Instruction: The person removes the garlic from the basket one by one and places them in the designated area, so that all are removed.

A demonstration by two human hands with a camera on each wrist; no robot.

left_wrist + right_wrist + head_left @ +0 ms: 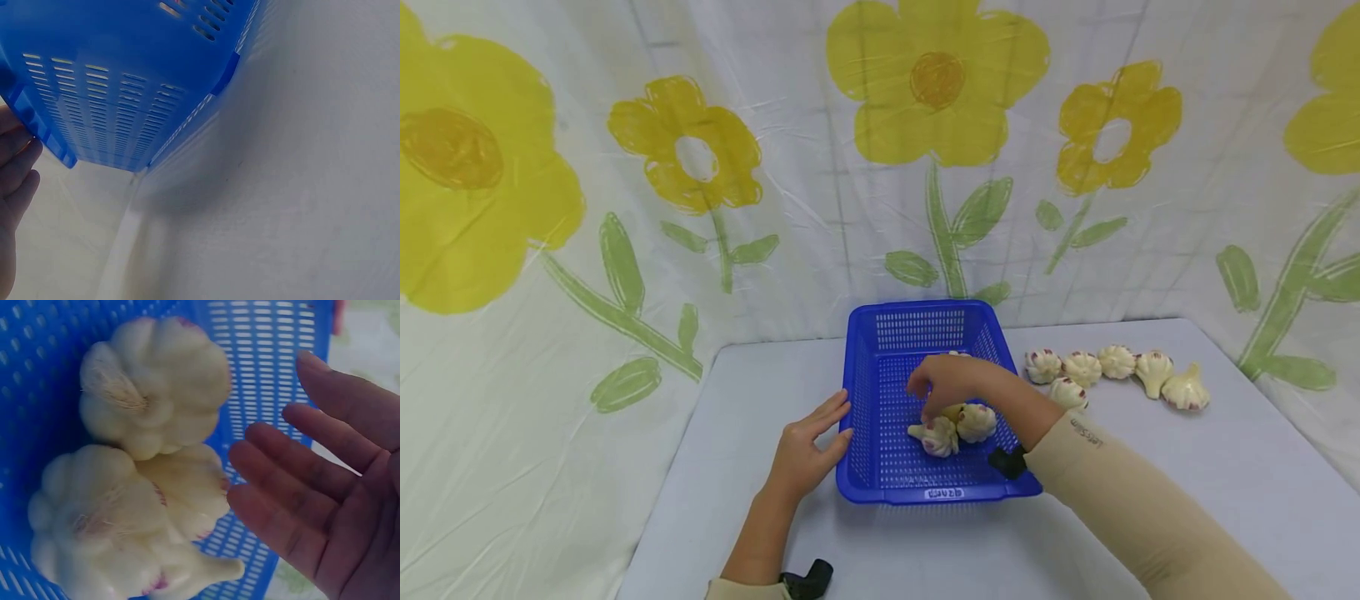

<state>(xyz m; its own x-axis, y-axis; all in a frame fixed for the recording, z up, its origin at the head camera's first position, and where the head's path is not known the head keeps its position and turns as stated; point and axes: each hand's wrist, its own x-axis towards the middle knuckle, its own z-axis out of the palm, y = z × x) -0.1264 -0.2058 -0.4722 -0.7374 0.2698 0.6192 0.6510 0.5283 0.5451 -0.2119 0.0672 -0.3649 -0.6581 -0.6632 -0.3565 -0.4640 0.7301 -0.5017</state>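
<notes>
Beige sleeve (1138,508) up front, right hand (951,383) held over the blue basket (887,493), fingers loosely straight, a bit apart. Garlic bulbs (938,438) are bunched inside, six more bulbs (1082,368) are set out to its right, and it's touched on the left by the left hand (805,452), fingers straight, thumb spread.

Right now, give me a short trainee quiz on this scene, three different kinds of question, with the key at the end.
1. True or false: the right hand is over the blue basket and holds nothing.
2. Which side of the basket does the left hand touch? A) near B) left C) far
3. In the head view, how many garlic bulbs show on the table outside the basket?

Key: 1. True; its open palm shows in the right wrist view. 2. B. 3. Six.
</notes>
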